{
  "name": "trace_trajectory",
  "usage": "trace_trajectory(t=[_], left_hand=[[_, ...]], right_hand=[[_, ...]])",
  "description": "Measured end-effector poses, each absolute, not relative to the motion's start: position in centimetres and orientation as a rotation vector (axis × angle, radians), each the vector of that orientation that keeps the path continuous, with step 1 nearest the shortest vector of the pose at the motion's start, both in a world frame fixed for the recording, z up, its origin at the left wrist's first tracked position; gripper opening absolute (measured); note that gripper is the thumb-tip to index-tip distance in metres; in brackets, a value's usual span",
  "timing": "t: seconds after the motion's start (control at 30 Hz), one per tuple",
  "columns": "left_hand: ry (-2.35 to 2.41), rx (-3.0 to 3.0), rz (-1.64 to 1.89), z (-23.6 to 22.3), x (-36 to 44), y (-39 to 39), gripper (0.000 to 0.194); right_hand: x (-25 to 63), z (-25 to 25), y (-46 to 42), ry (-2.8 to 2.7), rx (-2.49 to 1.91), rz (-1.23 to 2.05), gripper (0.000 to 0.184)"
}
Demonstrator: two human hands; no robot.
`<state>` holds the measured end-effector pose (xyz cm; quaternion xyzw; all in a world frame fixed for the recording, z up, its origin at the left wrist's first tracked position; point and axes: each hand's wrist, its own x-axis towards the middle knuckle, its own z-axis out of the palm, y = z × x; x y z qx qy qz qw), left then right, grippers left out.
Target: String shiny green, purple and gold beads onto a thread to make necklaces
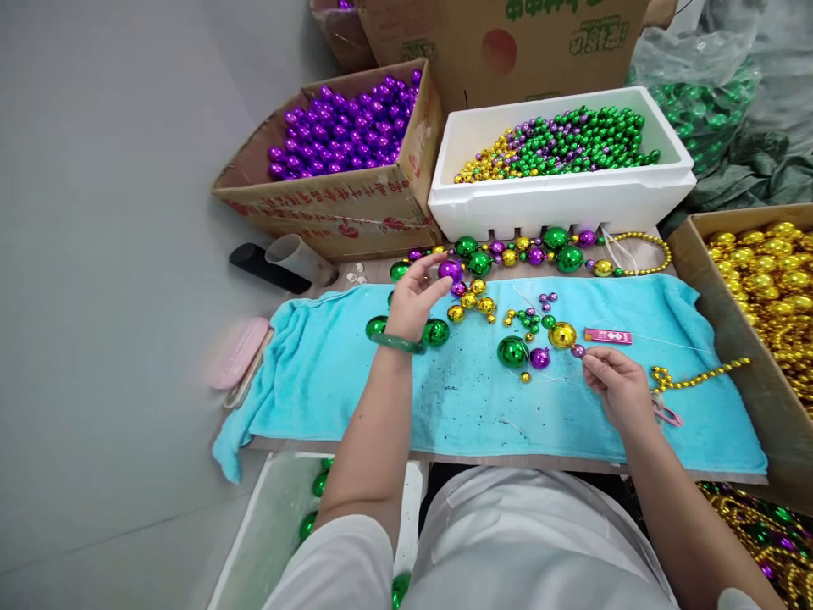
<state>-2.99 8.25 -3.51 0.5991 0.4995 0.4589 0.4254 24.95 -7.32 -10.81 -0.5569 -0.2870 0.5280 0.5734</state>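
This is a small craft workshop for stringing bead necklaces. A cardboard box (346,161) of purple baubles and a white foam box (559,199) of mixed beads stand along the far edge of a low board (381,271) covered by a turquoise towel (457,398).

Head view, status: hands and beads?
Left hand pinching purple ball. Right hand pinching small purple bead. Loose balls scattered on blue towel between.

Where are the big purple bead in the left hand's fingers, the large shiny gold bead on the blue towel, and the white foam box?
big purple bead (450,270), head view, its shiny front.
large shiny gold bead (562,335), head view, its centre.
white foam box (559,200), head view, its front wall.
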Motion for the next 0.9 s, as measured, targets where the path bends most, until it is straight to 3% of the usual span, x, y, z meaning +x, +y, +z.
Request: trace_trajectory(t=[0.2,0.9], left_hand=[[0.790,0.798,1.171,-4.7,-0.3,3.9,0.039],[0.767,0.649,1.152,-5.2,0.6,1.6,0.030]], right_hand=[[24.2,-10.2,-7.7,-0.775,-1.281,1.213,0.015],[24.3,-10.1,-8.6,-0.780,-1.304,1.202,0.015]])
